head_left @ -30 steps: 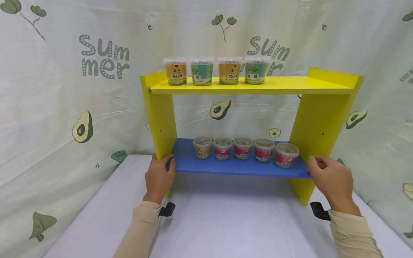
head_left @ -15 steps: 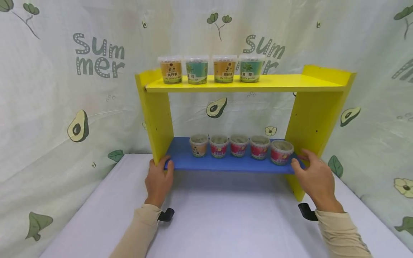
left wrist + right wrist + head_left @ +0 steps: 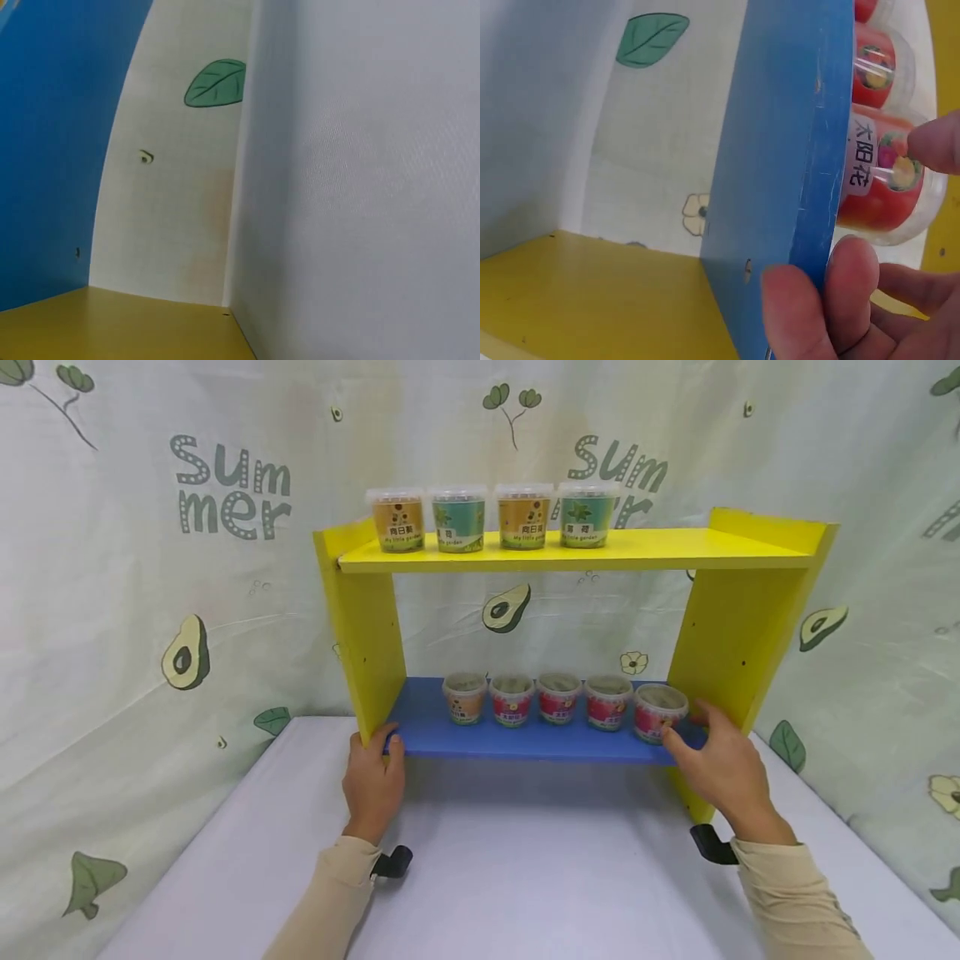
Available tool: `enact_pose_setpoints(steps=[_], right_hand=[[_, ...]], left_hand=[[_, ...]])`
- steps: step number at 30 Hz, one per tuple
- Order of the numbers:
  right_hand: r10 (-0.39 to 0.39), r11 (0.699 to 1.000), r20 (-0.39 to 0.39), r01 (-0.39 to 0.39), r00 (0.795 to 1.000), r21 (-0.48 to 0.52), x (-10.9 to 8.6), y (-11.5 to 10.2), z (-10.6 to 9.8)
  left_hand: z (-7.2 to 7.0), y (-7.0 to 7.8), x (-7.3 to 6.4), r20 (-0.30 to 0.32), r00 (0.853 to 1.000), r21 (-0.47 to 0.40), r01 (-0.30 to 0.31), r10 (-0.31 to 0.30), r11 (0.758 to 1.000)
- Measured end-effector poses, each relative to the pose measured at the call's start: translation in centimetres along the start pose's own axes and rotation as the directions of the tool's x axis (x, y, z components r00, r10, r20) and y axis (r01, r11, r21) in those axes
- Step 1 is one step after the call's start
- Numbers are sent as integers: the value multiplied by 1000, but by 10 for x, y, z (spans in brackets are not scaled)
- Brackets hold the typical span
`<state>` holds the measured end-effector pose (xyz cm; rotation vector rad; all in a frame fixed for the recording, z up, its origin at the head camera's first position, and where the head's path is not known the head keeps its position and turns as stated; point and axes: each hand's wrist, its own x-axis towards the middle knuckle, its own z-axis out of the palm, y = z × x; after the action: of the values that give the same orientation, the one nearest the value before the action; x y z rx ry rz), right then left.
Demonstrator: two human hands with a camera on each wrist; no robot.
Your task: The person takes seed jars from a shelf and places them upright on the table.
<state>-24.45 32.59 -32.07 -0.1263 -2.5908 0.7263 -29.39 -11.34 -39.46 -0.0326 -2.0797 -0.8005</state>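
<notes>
A yellow shelf unit point(image 3: 367, 627) with a blue lower board point(image 3: 525, 743) stands on the white table. My left hand point(image 3: 378, 743) grips the board's front left corner, thumb on the blue edge and fingers against the yellow side panel. My right hand point(image 3: 686, 727) reaches onto the right end of the board beside the rightmost red cup point(image 3: 658, 712). In the right wrist view one fingertip point(image 3: 937, 142) touches that red cup point(image 3: 877, 187), and the thumb point(image 3: 802, 307) lies at the blue board's edge point(image 3: 780, 150). The left wrist view shows no hand.
Several small cups line the blue board point(image 3: 540, 697), and several lidded tubs stand on the left half of the yellow top shelf point(image 3: 495, 518). A printed curtain point(image 3: 150, 568) closes in the back and sides. The white table point(image 3: 525, 877) lies bare in front.
My right hand left the shelf's front right corner and moved left and inward to the rightmost red cup. The left hand kept its hold.
</notes>
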Motion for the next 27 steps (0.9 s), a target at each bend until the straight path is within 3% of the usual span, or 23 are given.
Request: enact_pose_setpoints(steps=[6,11,17,23,27], right_hand=[[14,1000,18,-14,1000,7,11,-6,-2],[-7,1000,50,8,999,-11,11,-3,1],[-8,1000,121,7,993,8,9,0,0],[4,997,131,-14,991,77,11,0,-7],[9,998,124,-17,992,65,10,0,-10]], left_hand=[[6,-1,11,-14,1000,-9,-4,3,1000],[6,-4,5,16,999,2,30,-30,1000],[2,-3,1,18,1000,-1,20,-20,1000],[1,-2,0,23,999,0,32,-32,999],[4,-2,-1,27,999,-4,43,-43,999]])
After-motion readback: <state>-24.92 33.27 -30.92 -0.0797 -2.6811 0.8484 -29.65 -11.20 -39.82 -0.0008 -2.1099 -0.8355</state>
